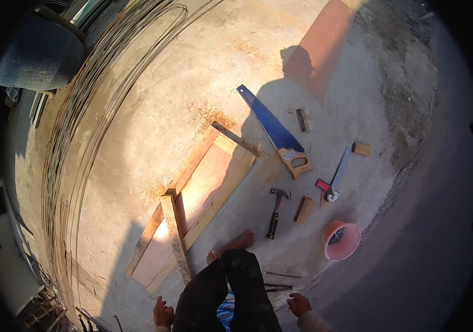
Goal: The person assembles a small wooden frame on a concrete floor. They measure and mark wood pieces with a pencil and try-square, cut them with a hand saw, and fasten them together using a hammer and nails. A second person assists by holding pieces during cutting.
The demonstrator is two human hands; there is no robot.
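I stand barefoot on a concrete slab, my legs in dark trousers. My left hand (pixel 163 314) hangs by my left thigh at the bottom edge, fingers loosely curled and holding nothing. My right hand (pixel 299 304) hangs at my right side, also with nothing in it. A wooden frame panel (pixel 197 196) lies on the ground in front of my feet, with a loose wooden batten (pixel 175 235) lying across its near end. A claw hammer (pixel 274 213) lies just right of my foot.
A blue-bladed hand saw (pixel 274 130) with a wooden handle, small wood blocks (pixel 304 209), a steel square (pixel 339 174) and a pink bucket (pixel 340 240) lie to the right. A plywood sheet (pixel 322 47) lies far ahead. Coiled wire (pixel 87 110) curves along the left beside a dark tank (pixel 37 55).
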